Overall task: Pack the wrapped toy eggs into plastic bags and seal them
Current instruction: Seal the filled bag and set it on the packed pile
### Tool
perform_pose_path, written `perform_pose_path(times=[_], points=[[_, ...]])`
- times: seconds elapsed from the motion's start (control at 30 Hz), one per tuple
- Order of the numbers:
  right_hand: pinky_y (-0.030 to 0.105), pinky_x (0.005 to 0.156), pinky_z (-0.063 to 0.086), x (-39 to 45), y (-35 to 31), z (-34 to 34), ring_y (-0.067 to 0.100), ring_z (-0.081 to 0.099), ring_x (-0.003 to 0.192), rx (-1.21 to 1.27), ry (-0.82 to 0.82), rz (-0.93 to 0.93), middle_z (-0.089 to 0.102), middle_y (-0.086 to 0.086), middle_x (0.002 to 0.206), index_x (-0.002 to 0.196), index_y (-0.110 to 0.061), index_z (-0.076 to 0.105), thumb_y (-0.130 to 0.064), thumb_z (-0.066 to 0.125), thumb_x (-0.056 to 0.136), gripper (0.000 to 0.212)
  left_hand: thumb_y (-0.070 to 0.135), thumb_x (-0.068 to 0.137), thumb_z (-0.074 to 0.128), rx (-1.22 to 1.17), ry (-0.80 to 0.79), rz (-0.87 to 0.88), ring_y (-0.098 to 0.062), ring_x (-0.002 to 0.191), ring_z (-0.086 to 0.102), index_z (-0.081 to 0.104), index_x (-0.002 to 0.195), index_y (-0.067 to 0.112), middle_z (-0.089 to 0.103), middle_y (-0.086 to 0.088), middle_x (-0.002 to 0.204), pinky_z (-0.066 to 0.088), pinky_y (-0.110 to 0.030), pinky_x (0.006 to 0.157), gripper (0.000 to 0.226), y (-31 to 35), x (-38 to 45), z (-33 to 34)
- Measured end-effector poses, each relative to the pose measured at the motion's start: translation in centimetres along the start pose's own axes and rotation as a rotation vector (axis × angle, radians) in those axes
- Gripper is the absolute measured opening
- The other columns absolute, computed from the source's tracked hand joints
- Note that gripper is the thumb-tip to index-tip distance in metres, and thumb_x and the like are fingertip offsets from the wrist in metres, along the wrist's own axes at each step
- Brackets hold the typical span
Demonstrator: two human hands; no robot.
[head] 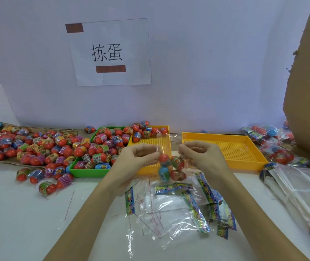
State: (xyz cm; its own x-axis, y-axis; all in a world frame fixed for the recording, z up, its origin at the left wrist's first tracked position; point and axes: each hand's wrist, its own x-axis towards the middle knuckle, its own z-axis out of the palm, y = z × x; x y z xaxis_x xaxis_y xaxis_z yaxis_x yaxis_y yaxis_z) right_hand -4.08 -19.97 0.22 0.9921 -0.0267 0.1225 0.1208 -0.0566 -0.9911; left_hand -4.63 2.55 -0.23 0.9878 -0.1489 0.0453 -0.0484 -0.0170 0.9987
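So the clear plastic bag w/ four wrapped toy eggs inside [171,167] is up in the air, above the white table [18,213], right in front of the near edge of the middle yellow perforated tray [150,147]. Three eggs in it are red-orange, one's blue. Left hand [137,159] pinches the bag's top edge on one side, fingers curled in; right hand [199,157] pinches the other side the same way, so the bag hangs between them, mouth up.

Directly under the bag: a messy pile of empty clear bags w/ colourful printed header strips [188,202], flat on the table, some overlapping, plus thin red-printed peel strips [69,204] lying loose to the left.

Further out, left of the hands there's a green plastic tray heaped w/ wrapped eggs [101,147], touching the yellow tray's left side. Eggs spill over onto the yellow tray's far end too. Beyond that, a big loose spread of red wrapped eggs on cardboard [27,146], a few strays on the bare table nearer the camera.

Right side: second yellow perforated tray [224,149], then a heap of already filled bags [273,146] by a brown cardboard box [308,81]. Stack of flat clear bags [297,187] at the near right.

Back wall has a white paper sign w/ black characters [110,51], taped w/ brown tape.
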Motion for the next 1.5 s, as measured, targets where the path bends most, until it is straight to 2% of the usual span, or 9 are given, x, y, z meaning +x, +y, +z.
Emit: perform_pose_path(times=[0.1,0.27,0.57,0.67,0.87,1.07,1.2,1.3,1.5], points=[[0.017,0.063,0.054,0.1,-0.1,-0.1,0.014,0.075,0.079,0.021,-0.023,-0.012,0.079,0.004,0.087,0.095,-0.011,0.080,-0.025,0.079,0.090,0.015,0.030,0.088,0.083,-0.013,0.046,0.031,-0.017,0.103,0.077,0.082,0.109,0.017,0.081,-0.002,0.108,0.062,-0.025,0.086,0.025,0.1,-0.1,0.2],[0.018,0.066,0.055,0.1,-0.3,-0.2,0.015,0.075,0.081,-0.020,-0.100,-0.032,0.079,0.005,0.087,0.093,-0.013,0.081,-0.028,0.080,0.088,0.016,0.027,0.085,0.084,-0.019,0.155,0.066,-0.017,0.092,0.078,0.085,0.094,0.021,0.081,-0.003,0.098,0.061,-0.022,0.076,0.010,0.2,-0.1,0.3],[0.017,0.065,0.054,0.4,-1.0,-1.6,0.017,0.075,0.085,-0.016,-0.131,-0.086,0.079,0.005,0.089,0.096,-0.020,0.082,-0.028,0.078,0.090,0.011,0.015,0.089,0.080,-0.176,0.210,0.054,-0.020,0.093,0.076,0.084,0.099,0.012,0.080,-0.010,0.099,0.060,-0.029,0.084,0.012,0.0,0.0,0.2],[0.018,0.068,0.055,0.3,-1.2,-1.9,0.018,0.077,0.089,0.017,-0.186,-0.092,0.079,0.006,0.094,0.101,-0.023,0.082,-0.032,0.078,0.087,0.017,0.015,0.088,0.080,-0.177,0.161,0.075,-0.023,0.101,0.077,0.083,0.107,0.015,0.080,-0.013,0.103,0.061,-0.033,0.091,0.019,0.1,0.0,0.2],[0.020,0.072,0.058,0.3,-1.4,-2.3,0.019,0.075,0.090,0.090,-0.257,-0.091,0.079,0.007,0.102,0.107,-0.024,0.082,-0.032,0.078,0.083,0.026,0.024,0.075,0.084,-0.236,0.105,0.095,-0.026,0.098,0.079,0.086,0.102,0.017,0.080,-0.013,0.107,0.063,-0.027,0.081,0.028,0.4,-0.1,-0.3],[0.019,0.070,0.057,0.4,-1.2,-2.3,0.022,0.076,0.093,0.176,-0.270,-0.066,0.078,0.012,0.106,0.107,-0.018,0.082,-0.023,0.076,0.084,0.025,0.037,0.068,0.087,-0.168,0.079,0.148,-0.022,0.100,0.078,0.086,0.102,0.022,0.081,-0.009,0.110,0.062,-0.025,0.081,0.037,0.6,0.0,-1.0],[0.020,0.075,0.057,0.6,-1.0,-2.5,0.022,0.074,0.093,0.135,-0.271,-0.097,0.078,0.011,0.106,0.104,-0.017,0.083,-0.009,0.067,0.097,0.019,0.038,0.073,0.087,-0.118,0.044,0.177,-0.023,0.103,0.078,0.085,0.105,0.025,0.081,-0.008,0.109,0.062,-0.026,0.083,0.034,0.5,0.0,-1.2],[0.021,0.079,0.058,0.8,-0.8,-2.4,0.022,0.073,0.089,0.140,-0.252,-0.112,0.078,0.013,0.099,0.097,-0.014,0.083,-0.003,0.064,0.098,0.022,0.023,0.087,0.083,0.005,0.071,0.203,-0.018,0.105,0.076,0.085,0.104,0.030,0.081,-0.002,0.108,0.061,-0.027,0.087,0.018,0.5,0.0,-1.4],[0.027,0.085,0.059,1.0,-0.5,-2.7,0.024,0.074,0.092,0.049,-0.242,-0.173,0.078,0.011,0.095,0.091,-0.016,0.082,-0.004,0.064,0.098,0.023,0.002,0.094,0.073,0.090,0.080,0.289,-0.011,0.104,0.076,0.086,0.097,0.034,0.082,0.002,0.102,0.057,-0.015,0.086,0.035,0.5,-0.1,-1.3]])
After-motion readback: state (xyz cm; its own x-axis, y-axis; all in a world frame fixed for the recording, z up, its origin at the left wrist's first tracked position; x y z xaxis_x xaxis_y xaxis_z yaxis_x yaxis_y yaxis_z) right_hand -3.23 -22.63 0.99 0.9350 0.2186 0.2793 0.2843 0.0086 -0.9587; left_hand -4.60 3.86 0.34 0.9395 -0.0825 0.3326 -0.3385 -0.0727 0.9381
